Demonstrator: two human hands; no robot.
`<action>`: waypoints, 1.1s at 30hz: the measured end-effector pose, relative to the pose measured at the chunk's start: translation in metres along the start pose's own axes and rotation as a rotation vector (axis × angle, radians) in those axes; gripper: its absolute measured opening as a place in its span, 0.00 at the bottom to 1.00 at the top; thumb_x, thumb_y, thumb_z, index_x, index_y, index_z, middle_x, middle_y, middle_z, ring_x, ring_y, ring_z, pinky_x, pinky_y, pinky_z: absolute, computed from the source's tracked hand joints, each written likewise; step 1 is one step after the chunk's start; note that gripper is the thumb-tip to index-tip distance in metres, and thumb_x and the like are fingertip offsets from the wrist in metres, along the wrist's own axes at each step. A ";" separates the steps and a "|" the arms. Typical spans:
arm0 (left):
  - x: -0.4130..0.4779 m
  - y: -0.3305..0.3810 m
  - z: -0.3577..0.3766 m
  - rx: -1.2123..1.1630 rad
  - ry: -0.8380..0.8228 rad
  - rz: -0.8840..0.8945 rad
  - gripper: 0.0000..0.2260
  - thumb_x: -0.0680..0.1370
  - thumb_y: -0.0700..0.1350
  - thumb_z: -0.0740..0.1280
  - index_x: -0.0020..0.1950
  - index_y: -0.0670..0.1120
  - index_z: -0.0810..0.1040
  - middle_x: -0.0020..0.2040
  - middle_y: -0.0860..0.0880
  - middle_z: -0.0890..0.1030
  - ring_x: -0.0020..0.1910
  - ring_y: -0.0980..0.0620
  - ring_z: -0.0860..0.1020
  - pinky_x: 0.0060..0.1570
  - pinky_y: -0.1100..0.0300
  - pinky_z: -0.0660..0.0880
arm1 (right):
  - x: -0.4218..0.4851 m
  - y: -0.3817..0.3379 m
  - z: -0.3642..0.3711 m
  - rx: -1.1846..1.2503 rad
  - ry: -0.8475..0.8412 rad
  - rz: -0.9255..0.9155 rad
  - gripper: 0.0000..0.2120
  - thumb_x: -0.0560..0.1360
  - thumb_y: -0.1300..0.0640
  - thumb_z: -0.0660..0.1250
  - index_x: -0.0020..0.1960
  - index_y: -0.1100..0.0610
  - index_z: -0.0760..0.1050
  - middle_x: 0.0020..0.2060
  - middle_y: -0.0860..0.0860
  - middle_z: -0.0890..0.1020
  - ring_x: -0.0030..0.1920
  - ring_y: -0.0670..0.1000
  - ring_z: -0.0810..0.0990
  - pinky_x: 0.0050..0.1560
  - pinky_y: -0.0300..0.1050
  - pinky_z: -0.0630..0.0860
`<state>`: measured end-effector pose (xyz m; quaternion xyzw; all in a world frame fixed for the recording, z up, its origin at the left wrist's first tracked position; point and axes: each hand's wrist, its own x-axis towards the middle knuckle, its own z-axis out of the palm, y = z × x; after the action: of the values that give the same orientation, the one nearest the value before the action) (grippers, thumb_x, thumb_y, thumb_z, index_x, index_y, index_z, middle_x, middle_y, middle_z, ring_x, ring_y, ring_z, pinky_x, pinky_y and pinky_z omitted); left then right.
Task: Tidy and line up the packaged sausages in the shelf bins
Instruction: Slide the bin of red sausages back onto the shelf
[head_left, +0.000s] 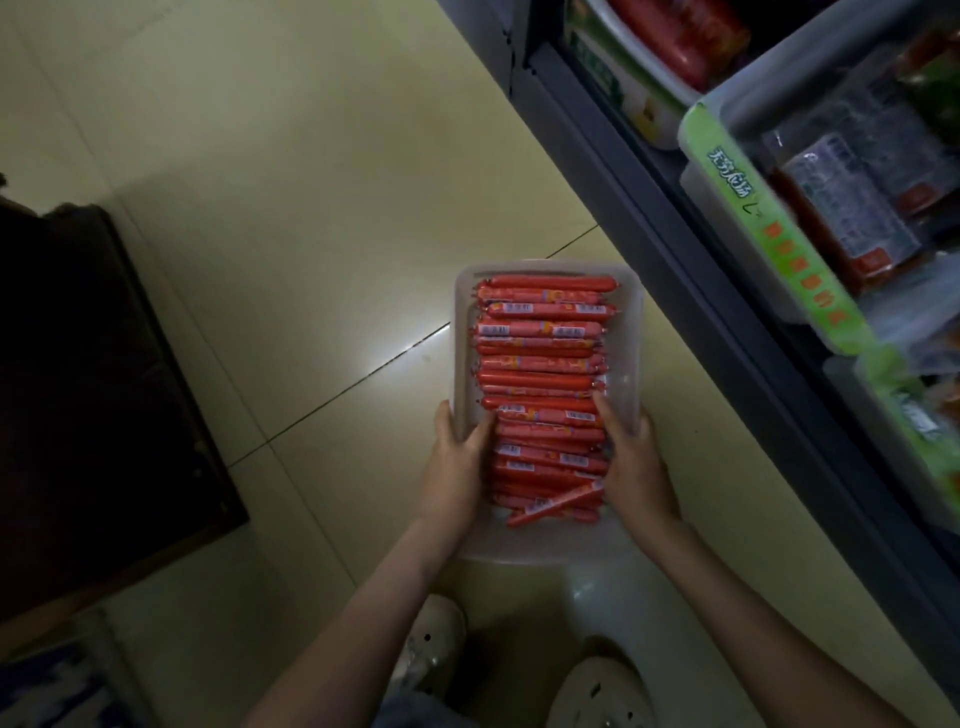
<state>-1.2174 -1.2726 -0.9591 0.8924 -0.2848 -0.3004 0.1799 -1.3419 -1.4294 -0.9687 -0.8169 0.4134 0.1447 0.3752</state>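
Note:
A clear plastic bin (465, 322) is held over the tiled floor, filled with several red packaged sausages (540, 364) stacked crosswise. One sausage (556, 503) at the near end lies slanted across the others. My left hand (454, 465) grips the bin's left wall, thumb inside against the sausages. My right hand (631, 462) grips the right wall, its thumb also inside on the sausage ends.
A dark shelf unit (675, 218) runs along the right, holding clear bins with a green label strip (769, 228) and packaged meat (852, 208). A dark cabinet (93, 395) stands on the left. My shoes (436, 639) are below on the tiled floor.

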 end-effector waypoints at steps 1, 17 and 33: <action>0.000 0.001 -0.003 -0.055 -0.015 -0.016 0.26 0.80 0.52 0.61 0.76 0.53 0.56 0.73 0.46 0.62 0.66 0.44 0.69 0.60 0.58 0.68 | -0.001 -0.002 -0.002 -0.007 0.018 -0.022 0.36 0.79 0.63 0.62 0.77 0.40 0.47 0.70 0.56 0.59 0.61 0.56 0.73 0.49 0.38 0.69; -0.128 0.088 -0.202 -0.093 0.133 -0.050 0.36 0.66 0.23 0.64 0.71 0.47 0.69 0.71 0.35 0.66 0.53 0.31 0.78 0.43 0.46 0.79 | -0.151 -0.126 -0.131 0.106 0.078 -0.134 0.41 0.77 0.71 0.59 0.74 0.35 0.46 0.65 0.56 0.65 0.45 0.58 0.78 0.39 0.54 0.80; -0.252 0.195 -0.390 -0.073 0.150 0.173 0.34 0.62 0.23 0.67 0.65 0.46 0.77 0.69 0.36 0.69 0.52 0.31 0.79 0.43 0.41 0.79 | -0.340 -0.237 -0.265 0.227 0.348 -0.033 0.39 0.74 0.76 0.57 0.75 0.47 0.51 0.59 0.55 0.70 0.37 0.47 0.74 0.30 0.32 0.70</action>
<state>-1.2120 -1.2098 -0.4597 0.8773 -0.3355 -0.2262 0.2582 -1.3855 -1.3421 -0.4866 -0.7887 0.4722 -0.0523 0.3902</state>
